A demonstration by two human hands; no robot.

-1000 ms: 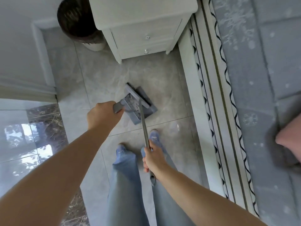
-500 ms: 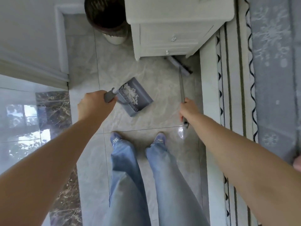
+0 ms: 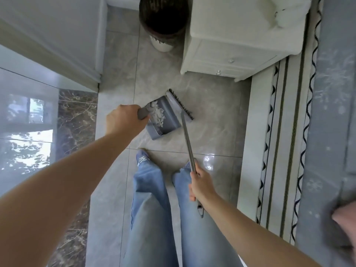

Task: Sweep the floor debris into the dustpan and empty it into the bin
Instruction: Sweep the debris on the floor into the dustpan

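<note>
Grey marble floor tiles fill the frame centre. My left hand grips the grey plastic dustpan by its handle; my right hand holds the grey long-handled broom against its edge. White paper scraps could spill if I tilt the pan before reaching the dark-lined round bin, at top centre.

Grey tiled floor — dustpan, broom, bin, white cabinet on it
</note>
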